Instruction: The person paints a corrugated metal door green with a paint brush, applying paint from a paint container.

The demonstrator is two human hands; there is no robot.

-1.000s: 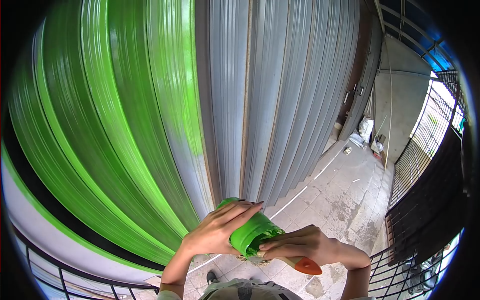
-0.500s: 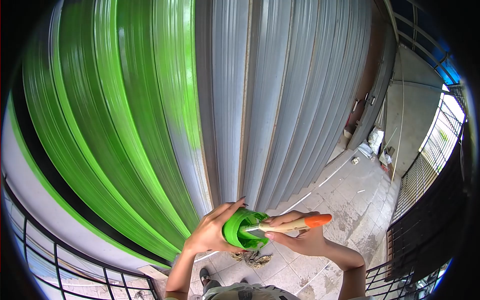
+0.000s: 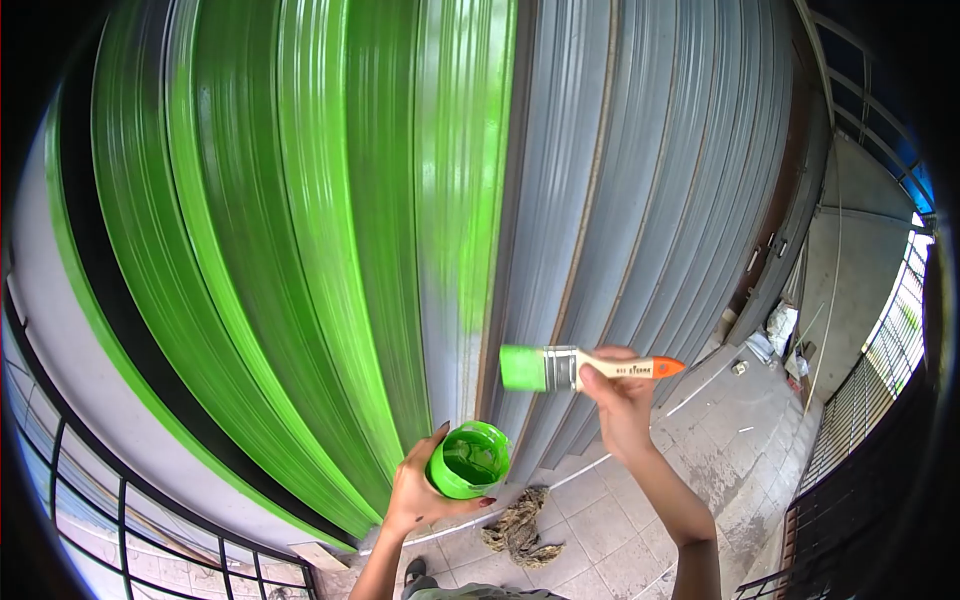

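Note:
My left hand [image 3: 415,495] is wrapped round a small tub of green paint [image 3: 470,460], its open top tilted toward me. Above and to the right of it, my right hand [image 3: 620,400] grips a paintbrush [image 3: 562,368] by its pale wooden handle with an orange tip. Green paint coats the bristles, which point left in front of the folded metal shutter [image 3: 560,200]. The left part of that shutter is green [image 3: 310,200], while the right part is bare grey. On the last painted panel the green fades out low down, leaving grey near the bottom.
A crumpled rag [image 3: 522,530] lies on the tiled floor [image 3: 590,520] below the tub. Black railing [image 3: 120,500] runs along the lower left. Bags and debris [image 3: 780,335] sit by the far right wall, near a barred gate [image 3: 880,330].
The paintbrush has come out of the tub and risen toward the shutter in my right hand. My left hand still holds the tub. The view has shifted, so the shutter appears farther right.

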